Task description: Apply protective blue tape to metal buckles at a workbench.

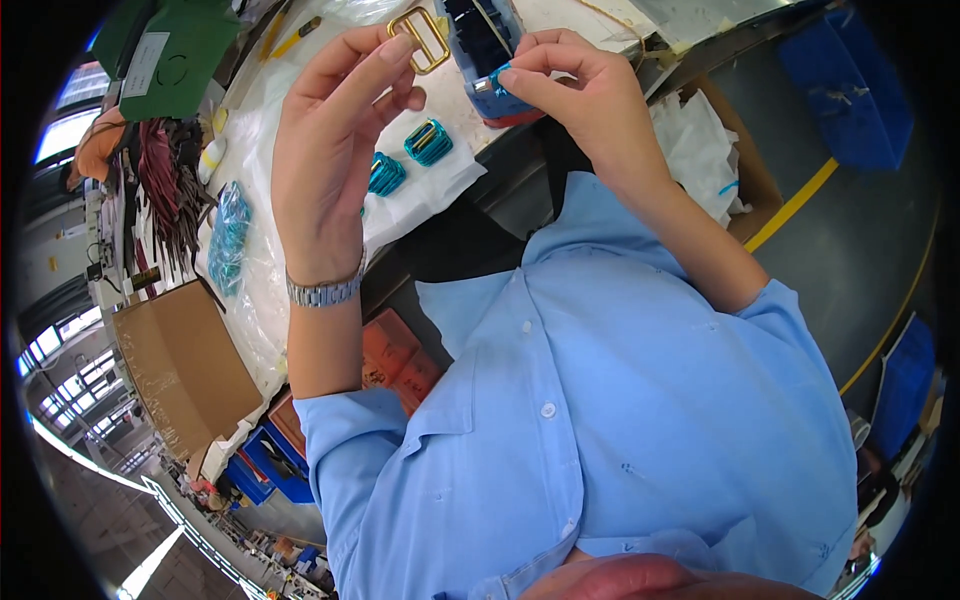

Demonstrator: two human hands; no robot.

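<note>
Head view, left to right: brown cardboard box [185,365] by table edge; left hand [330,150] pinching gold rectangular metal buckle [420,38] over white sheet [420,190]; right hand [580,85] gripping small blue-wrapped buckle [497,88]; open grey floor [850,230] beyond.

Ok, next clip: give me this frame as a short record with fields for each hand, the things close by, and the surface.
left hand: left hand raised, fingertips pinching a gold rectangular buckle
right hand: right hand pinching a small piece wrapped in blue film
close by: two bundles of blue-wrapped buckles on a white cloth; a dark blue tray behind the fingers
wrist: metal watch on the left wrist
surface: worktable with clear plastic sheeting; cardboard box at its left end
</note>
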